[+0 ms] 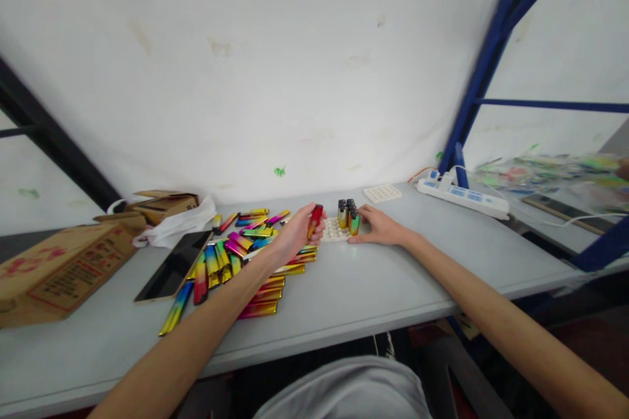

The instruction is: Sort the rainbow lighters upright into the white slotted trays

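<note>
My left hand (299, 232) is closed on a red lighter (315, 221), held upright just left of a white tray with round holes (334, 229). Several lighters (348, 215) with black tops stand upright at the tray's right side. Against them rests my right hand (377, 226), thumb and forefinger around the right edge of the group; whether it grips one cannot be made out. A pile of shiny multicoloured lighters (240, 245) lies on the table, partly behind my left forearm.
Cardboard boxes (69, 268), a white plastic bag (179, 226) and a dark tablet (171, 268) are at the left. A second white tray (382, 193) lies behind my right hand. A power strip (462, 196) and blue metal frame (484, 65) stand right. Another person's hand (623, 169) shows far right.
</note>
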Tool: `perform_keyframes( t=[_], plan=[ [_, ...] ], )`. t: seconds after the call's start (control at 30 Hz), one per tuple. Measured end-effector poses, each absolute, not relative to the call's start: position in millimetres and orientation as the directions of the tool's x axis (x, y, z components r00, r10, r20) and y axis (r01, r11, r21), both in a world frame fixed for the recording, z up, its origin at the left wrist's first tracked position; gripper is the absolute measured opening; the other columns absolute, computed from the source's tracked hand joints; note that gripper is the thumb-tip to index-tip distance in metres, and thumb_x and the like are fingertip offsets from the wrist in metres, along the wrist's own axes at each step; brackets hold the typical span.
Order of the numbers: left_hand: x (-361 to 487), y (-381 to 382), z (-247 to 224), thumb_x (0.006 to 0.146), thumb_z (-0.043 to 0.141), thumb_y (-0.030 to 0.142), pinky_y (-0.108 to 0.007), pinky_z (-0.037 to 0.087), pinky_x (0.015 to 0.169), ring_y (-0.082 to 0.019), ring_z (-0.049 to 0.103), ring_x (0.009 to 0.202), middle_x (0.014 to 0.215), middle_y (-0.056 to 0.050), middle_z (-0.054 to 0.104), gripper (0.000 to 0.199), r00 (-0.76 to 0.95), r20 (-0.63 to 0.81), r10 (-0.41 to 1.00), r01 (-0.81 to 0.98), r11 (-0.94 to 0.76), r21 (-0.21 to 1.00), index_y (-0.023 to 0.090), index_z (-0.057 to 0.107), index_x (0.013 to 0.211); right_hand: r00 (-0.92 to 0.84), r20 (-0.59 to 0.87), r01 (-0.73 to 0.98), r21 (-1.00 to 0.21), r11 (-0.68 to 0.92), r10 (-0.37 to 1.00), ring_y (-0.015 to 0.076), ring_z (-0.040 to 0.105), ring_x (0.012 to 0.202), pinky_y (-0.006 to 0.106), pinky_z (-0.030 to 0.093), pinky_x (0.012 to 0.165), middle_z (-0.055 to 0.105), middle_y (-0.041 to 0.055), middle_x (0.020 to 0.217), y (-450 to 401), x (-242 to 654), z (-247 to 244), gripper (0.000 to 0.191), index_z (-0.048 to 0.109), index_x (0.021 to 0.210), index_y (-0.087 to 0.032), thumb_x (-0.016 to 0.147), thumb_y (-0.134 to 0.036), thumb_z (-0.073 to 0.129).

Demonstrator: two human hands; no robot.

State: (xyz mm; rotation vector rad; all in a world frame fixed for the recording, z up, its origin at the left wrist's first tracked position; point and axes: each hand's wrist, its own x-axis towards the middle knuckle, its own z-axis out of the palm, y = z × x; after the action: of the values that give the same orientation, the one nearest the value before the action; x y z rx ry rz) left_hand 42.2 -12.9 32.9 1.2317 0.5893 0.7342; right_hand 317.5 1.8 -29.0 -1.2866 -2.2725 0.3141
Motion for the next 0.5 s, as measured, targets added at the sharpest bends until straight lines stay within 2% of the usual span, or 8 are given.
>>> perform_keyframes(
  t=[0.13,0.27,0.37,0.5],
  plan=[
    [49.7,-12.0,28.6,0.092,0.062,0.052,-0.026,0.046,0.063,-0.016,0.057,0.07,0.078,-0.002,0.063,0.033,0.535,0.192,0.823,-0.018,-0.216,0.976,0.02,0.061,0.09,-0.421,0.335,0.724,-0.435,0.535,0.843,0.0257,0.061,0.09,0.038,0.051,0.081,0.064,0.0103,0.104,1.6,317.3,-29.5,0.067,0.069,0.118,-0.017,0.075,-0.067,0.08],
    [54.8,-4.4,30.5,0.089,0.068,0.048,-0.029,0.052,0.077,-0.021,0.065,0.089,0.098,-0.007,0.07,0.029,0.551,0.357,0.754,0.174,-0.522,0.835,0.02,0.074,0.092,-0.423,0.331,0.728,-0.43,0.534,0.844,0.0252,0.061,0.089,0.037,0.051,0.08,0.063,0.0094,0.102,1.1,317.1,-29.5,0.064,0.069,0.116,-0.017,0.076,-0.066,0.08],
    [57.8,5.4,33.5,0.086,0.073,0.042,-0.031,0.055,0.079,-0.022,0.068,0.09,0.101,-0.009,0.073,0.025,0.6,0.391,0.698,0.238,-0.622,0.746,0.02,0.079,0.097,-0.429,0.327,0.727,-0.428,0.537,0.842,0.0247,0.061,0.088,0.036,0.05,0.081,0.063,0.0094,0.102,0.5,317.0,-28.9,0.063,0.069,0.118,-0.017,0.078,-0.064,0.08],
    [64.9,19.1,30.7,0.089,0.069,0.038,-0.032,0.057,0.084,-0.024,0.071,0.098,0.109,-0.01,0.077,0.028,0.641,0.395,0.658,0.246,-0.663,0.707,0.018,0.078,0.106,-0.427,0.324,0.723,-0.439,0.534,0.844,0.0239,0.06,0.087,0.035,0.05,0.079,0.063,0.0098,0.103,0.2,316.9,-28.2,0.066,0.068,0.122,-0.016,0.078,-0.062,0.081]
  ],
)
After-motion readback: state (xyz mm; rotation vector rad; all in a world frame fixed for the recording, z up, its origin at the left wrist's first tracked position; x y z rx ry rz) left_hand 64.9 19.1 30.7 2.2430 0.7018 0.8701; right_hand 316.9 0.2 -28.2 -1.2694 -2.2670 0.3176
